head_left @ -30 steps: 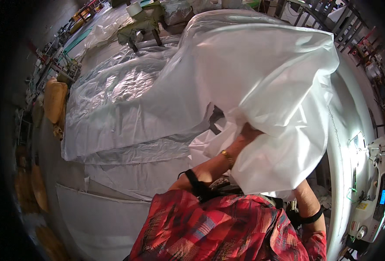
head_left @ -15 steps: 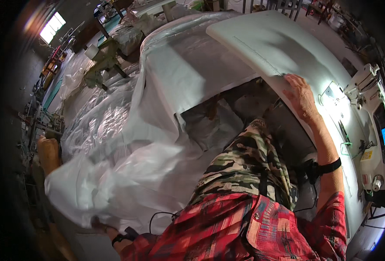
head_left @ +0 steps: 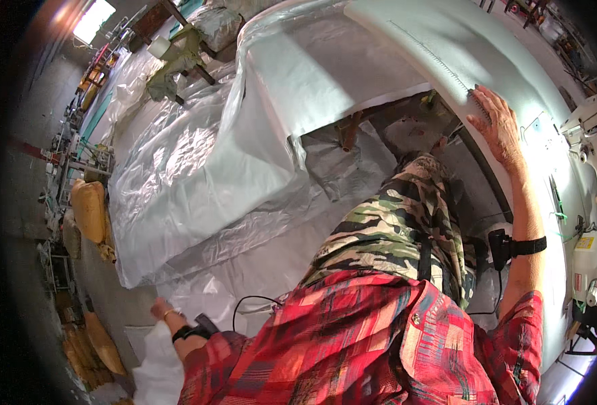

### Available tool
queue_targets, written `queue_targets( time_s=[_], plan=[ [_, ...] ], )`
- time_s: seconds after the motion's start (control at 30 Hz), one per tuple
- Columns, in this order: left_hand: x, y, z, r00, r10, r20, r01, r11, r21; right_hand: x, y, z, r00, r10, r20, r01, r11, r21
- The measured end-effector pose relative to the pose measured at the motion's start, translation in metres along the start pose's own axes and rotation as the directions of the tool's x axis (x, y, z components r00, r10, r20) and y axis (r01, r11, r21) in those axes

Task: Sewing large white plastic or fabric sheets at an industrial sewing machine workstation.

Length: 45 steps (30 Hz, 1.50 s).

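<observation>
At the lower left, a rumpled white fabric sheet (head_left: 160, 368) apart from the smooth white tabletop (head_left: 487, 54)

A second ago the sheet billows in front of the person's body, hiding most of both hands; now it lies low, just below the left hand (head_left: 167, 312) — most likely swept there in one wide swing. Whether those fingers pinch any cloth, I cannot tell. The right hand (head_left: 497, 127) rests palm down near the tabletop's front edge, fingers slightly spread and gripping nothing, on the same side as the white sewing machine (head_left: 590, 260). The camouflage-patterned trousers (head_left: 386, 233) are uncovered again — for the work, that piece seems set aside from the sewing side. A larger, smooth white sheet (head_left: 204, 223) drapes farther left, next to crinkled, clear plastic sheeting (head_left: 184, 152).
</observation>
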<state>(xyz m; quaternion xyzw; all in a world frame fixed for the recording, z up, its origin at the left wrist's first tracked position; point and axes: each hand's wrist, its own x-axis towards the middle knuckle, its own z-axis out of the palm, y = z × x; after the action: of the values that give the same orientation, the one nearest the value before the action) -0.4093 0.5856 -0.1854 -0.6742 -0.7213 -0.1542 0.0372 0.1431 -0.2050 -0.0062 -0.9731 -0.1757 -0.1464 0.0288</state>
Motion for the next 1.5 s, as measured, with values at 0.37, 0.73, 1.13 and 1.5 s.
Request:
queue_targets(
  time_s=[0.37, 0.73, 1.13, 1.5],
  plan=[
    [-0.146, 0.208, 0.036, 0.55, 0.783, 0.291, -0.638, 0.619, -0.459, -0.001, -0.005, -0.003, 0.996, 0.073, 0.043, -0.074, 0.997, 0.029],
    [-0.152, 0.131, 0.146, 0.131, 0.764, 0.631, -0.698, 0.523, -0.488, -0.005, -0.008, -0.007, 0.996, 0.088, 0.013, -0.089, 0.989, 0.12],
    [-0.221, 0.312, 0.153, 0.061, 0.976, 0.209, -0.944, 0.124, -0.306, -0.004, -0.006, -0.003, 0.999, 0.031, -0.032, -0.028, 0.996, 0.079],
    [-0.379, 0.55, 0.031, -0.134, 0.966, -0.221, -0.844, -0.227, -0.485, -0.004, -0.004, -0.008, 0.998, 0.054, -0.018, -0.054, 0.998, 0.013]
  ],
)
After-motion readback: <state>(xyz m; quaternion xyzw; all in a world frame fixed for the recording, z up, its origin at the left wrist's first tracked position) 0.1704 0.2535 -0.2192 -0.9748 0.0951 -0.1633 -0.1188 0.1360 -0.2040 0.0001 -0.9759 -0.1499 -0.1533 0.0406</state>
